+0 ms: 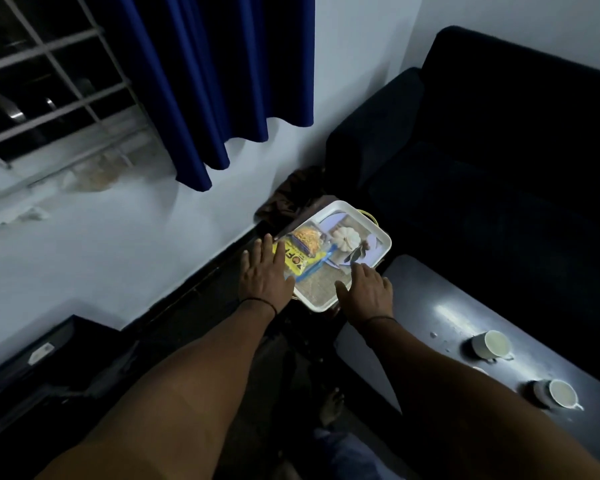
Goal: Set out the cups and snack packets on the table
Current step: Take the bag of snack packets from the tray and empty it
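A white tray (378,233) with a printed picture sits beside the dark table (430,292), at its far end. On the tray lie snack packets (303,249), yellow and blue, piled at its left side. My left hand (265,275) hovers open at the tray's left edge, fingers spread, touching or just above the packets. My right hand (368,292) is open over the tray's near right corner. Two white cups stand on the table to the right: one cup (492,344) farther, the other cup (560,393) nearer; both look filled with pale liquid.
A dark sofa (499,150) runs behind the table. A blue curtain (219,81) hangs over a barred window (49,81) at the left. A dark cabinet (49,358) stands low left. A brown cloth (298,192) lies behind the tray. A bare foot (331,407) shows on the floor.
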